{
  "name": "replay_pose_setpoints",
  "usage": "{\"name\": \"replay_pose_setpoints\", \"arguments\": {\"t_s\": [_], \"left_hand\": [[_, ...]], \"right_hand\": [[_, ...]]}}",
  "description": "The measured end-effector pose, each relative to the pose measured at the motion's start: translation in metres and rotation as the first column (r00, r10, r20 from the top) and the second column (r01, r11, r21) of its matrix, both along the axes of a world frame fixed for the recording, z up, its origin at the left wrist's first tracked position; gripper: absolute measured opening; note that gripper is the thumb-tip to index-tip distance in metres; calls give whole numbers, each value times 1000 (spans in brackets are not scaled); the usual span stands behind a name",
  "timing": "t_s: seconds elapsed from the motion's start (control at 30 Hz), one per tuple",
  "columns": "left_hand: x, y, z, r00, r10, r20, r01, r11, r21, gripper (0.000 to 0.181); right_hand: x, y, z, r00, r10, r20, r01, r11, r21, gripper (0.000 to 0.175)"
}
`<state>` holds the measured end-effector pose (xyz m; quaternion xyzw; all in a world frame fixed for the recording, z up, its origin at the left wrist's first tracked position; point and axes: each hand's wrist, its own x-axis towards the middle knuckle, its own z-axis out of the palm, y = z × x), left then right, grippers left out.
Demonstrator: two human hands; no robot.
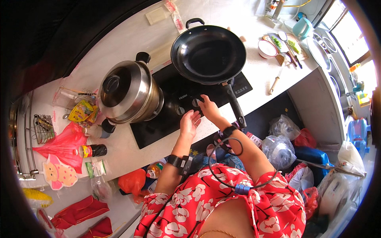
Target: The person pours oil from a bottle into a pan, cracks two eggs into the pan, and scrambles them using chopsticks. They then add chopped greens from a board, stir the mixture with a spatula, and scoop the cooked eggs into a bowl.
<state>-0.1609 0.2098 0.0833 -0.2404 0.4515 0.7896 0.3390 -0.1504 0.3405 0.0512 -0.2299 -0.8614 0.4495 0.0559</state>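
Observation:
A black glass Haier cooktop [166,119] is set into the pale counter, with two round knobs along its front. My right hand [210,110] is at the right knob [196,102], its fingers apart. Whether a fingertip touches the knob is not clear. Below the left knob [179,111], my left hand [190,122] is held open, palm turned towards the right hand, with nothing in it. An uncovered black wok [208,53] sits on the right burner, its long handle [235,104] pointing at me. On the left burner stands a lidded steel pot [128,92].
Right of the wok are a white bowl [267,49], a cutting board [302,53] with chopped greens and utensils, and a knife [276,80]. To the left are a soy sauce bottle [92,150] and a red plastic bag [64,141]. Plastic bags [278,151] crowd the floor.

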Motion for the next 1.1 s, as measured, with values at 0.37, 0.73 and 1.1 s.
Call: {"name": "replay_pose_setpoints", "arguments": {"t_s": [0.37, 0.73, 1.1], "left_hand": [[20, 96, 46, 906, -340, -252, 388, 905, 173, 41], [44, 136, 64, 962, -151, -229, 188, 970, 152, 21], [63, 147, 53, 687, 72, -724, -281, 944, -173, 26]], "right_hand": [[118, 66, 108, 977, -214, 20, 53, 150, -987, 49], [116, 67, 128, 989, -142, -37, 33, 465, -885, 27], [134, 116, 119, 994, 109, 10, -51, 542, -839, 49]]}}
